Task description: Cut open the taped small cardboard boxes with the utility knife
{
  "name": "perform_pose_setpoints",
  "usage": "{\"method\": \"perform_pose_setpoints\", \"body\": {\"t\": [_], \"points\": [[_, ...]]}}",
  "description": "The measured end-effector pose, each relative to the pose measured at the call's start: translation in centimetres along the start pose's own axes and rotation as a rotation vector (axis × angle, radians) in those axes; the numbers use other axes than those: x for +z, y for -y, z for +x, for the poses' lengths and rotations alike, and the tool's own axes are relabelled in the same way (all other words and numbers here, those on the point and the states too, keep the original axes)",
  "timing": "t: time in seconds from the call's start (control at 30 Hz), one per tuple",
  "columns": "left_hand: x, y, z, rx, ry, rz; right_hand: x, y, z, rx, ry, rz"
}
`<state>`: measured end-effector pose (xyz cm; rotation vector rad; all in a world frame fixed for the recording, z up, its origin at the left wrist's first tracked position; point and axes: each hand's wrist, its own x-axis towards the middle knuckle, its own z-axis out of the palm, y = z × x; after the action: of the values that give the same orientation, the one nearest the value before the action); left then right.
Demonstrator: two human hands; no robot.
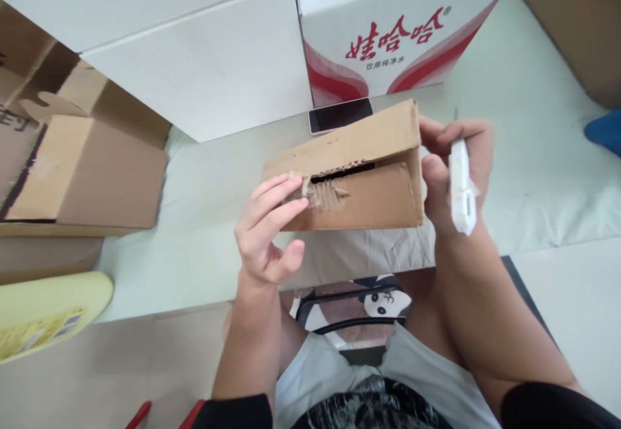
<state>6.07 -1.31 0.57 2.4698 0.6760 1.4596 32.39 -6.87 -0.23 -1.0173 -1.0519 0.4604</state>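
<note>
A small brown cardboard box [359, 199] is tilted above the table between my hands. Its top flap is partly lifted, leaving a dark gap along the front edge, and crumpled clear tape [327, 193] clings below that gap. My left hand [269, 225] lays its stretched fingers on the taped left end, thumb apart from the box. At the right end is my right hand [463, 164], its fingertips by the box's side. That hand is closed around a white plastic box cutter [460, 189], with a bit of tape stuck to it.
A phone [339, 116] lies behind the box, before a white carton with red lettering [388, 54] and a plain white carton [208, 66]. Brown cartons [107, 170] stand at the left, beside a yellow container [53, 312]. A blue object [604, 132] shows at the right edge.
</note>
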Motion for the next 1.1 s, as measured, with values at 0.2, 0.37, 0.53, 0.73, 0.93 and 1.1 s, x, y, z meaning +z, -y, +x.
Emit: {"method": "perform_pose_setpoints", "body": {"t": [0.2, 0.37, 0.53, 0.73, 0.93, 1.1], "points": [[0.5, 0.5, -0.5, -0.049, -0.144, 0.079, 0.7, -0.8, -0.6, -0.057, 0.030, 0.004], [0.8, 1.3, -0.8, -0.103, -0.311, 0.113, 0.7, -1.4, -0.7, -0.069, 0.014, 0.019], [1.1, 3.2, -1.9, -0.579, -0.315, -0.198, 0.4, -2.1, -0.6, 0.017, -0.103, -0.074], [1.7, 3.8, -2.2, -0.962, -0.051, -0.630, 0.2, -2.6, -0.4, 0.170, -0.234, -0.179], [0.8, 3.0, -1.6, -0.966, 0.024, -0.775, 0.3, -2.4, -0.1, 0.275, -0.287, -0.120], [0.1, 3.0, -2.5, -0.946, 0.092, -0.711, 0.0, -3.1, 0.1, 0.434, -0.303, -0.072]]}}
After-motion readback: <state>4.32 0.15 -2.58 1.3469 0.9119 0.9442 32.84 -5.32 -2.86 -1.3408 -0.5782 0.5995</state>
